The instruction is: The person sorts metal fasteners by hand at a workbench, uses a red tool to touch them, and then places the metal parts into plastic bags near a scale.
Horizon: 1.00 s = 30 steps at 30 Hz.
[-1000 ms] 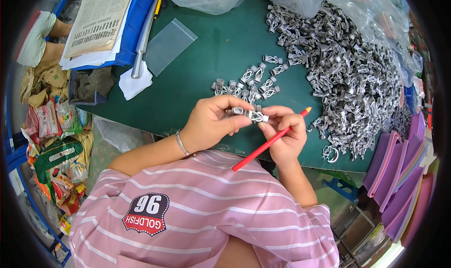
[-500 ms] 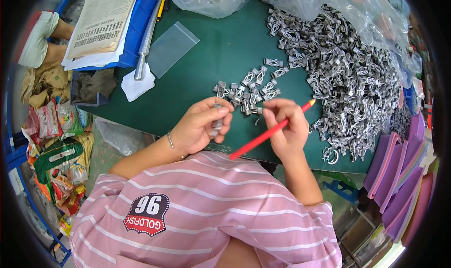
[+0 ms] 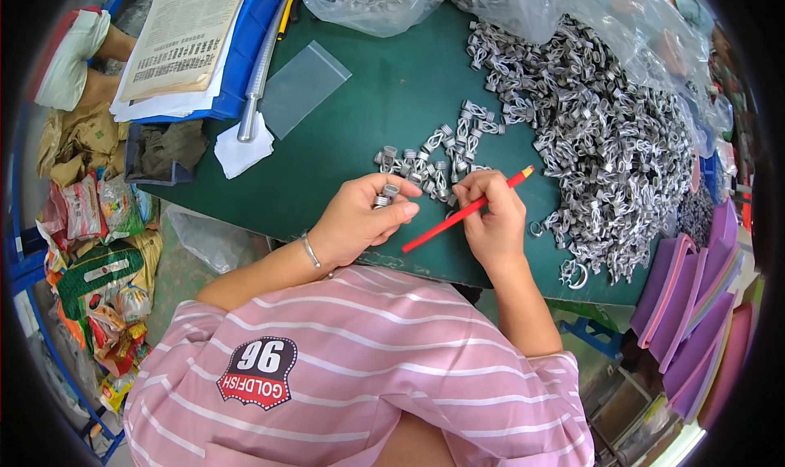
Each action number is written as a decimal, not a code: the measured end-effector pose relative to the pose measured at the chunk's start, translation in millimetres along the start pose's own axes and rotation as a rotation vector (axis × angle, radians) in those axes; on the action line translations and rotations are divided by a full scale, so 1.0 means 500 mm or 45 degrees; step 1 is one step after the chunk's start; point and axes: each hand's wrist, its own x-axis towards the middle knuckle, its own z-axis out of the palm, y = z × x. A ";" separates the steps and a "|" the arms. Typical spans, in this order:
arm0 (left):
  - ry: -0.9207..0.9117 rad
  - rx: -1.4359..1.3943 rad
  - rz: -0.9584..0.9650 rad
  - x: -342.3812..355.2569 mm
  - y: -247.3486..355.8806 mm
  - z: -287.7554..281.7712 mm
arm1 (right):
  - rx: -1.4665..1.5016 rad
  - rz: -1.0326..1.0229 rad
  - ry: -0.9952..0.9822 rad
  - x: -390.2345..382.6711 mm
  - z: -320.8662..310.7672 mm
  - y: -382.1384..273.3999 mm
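Small grey metal pieces, one ribbed, sit in my left hand, between thumb and curled fingers. My right hand has a long red pencil across it, yellow tip up to the right. Its thumb and forefinger are pinched at the near edge of a loose group of grey looped metal pieces; whether they grip one is unclear. To the right lies a large heap of similar pieces, spread across the green table.
Left: blue tray with papers, metal rod, clear pouch, white paper, piled packets, another person's hand. Back: plastic bags. Right: purple boards. The near table edge curves below my hands.
My hands have separated: my left hand keeps pieces and has drawn slightly back leftward; my right, still with the pencil, has moved to the group of pieces on the table.
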 end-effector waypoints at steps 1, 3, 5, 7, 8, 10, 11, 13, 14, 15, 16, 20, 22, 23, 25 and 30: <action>-0.005 -0.016 -0.002 0.002 0.000 0.003 | -0.085 -0.014 -0.002 -0.002 0.000 0.003; -0.011 -0.031 0.001 0.007 -0.001 0.004 | -0.119 -0.070 -0.031 -0.003 -0.001 0.001; 0.039 -0.067 0.077 0.011 -0.004 -0.001 | -0.240 -0.083 -0.146 0.004 0.000 -0.012; 0.053 -0.078 0.073 -0.001 0.000 -0.006 | -0.371 -0.113 -0.224 0.010 0.002 -0.016; 0.079 -0.076 0.065 -0.010 0.008 -0.014 | -0.405 -0.130 -0.232 0.013 0.002 -0.015; 0.044 -0.065 0.134 -0.023 0.014 -0.043 | -0.442 -0.104 -0.201 0.026 -0.012 -0.017; 0.034 -0.136 0.249 -0.040 0.020 -0.064 | -0.325 -0.055 -0.167 0.028 -0.021 -0.005; 0.038 -0.311 0.438 -0.079 0.024 -0.124 | -0.043 0.081 -0.084 0.030 -0.036 0.010; -0.014 -0.434 0.470 -0.103 0.027 -0.168 | 0.134 0.162 -0.056 0.028 -0.045 0.017; -0.048 -0.551 0.431 -0.135 0.028 -0.210 | 0.397 0.305 -0.074 0.030 -0.054 0.009; -0.139 -0.523 0.393 -0.167 0.025 -0.257 | 0.646 0.454 -0.093 0.032 -0.059 0.000; 0.177 -0.235 0.084 -0.283 -0.040 -0.385 | 1.046 0.636 -0.134 0.039 -0.041 -0.025; 0.649 -0.184 -0.267 -0.300 -0.100 -0.433 | 1.180 0.670 -0.175 0.038 -0.025 -0.025; 0.642 -0.186 -0.273 -0.296 -0.136 -0.443 | 1.222 0.657 -0.203 0.038 -0.020 -0.027; 1.202 -0.100 -0.353 -0.286 -0.209 -0.468 | 1.289 0.621 -0.260 0.034 -0.014 -0.023; 0.288 1.173 -0.301 -0.236 -0.104 -0.360 | 1.301 0.490 -0.273 0.010 -0.008 -0.018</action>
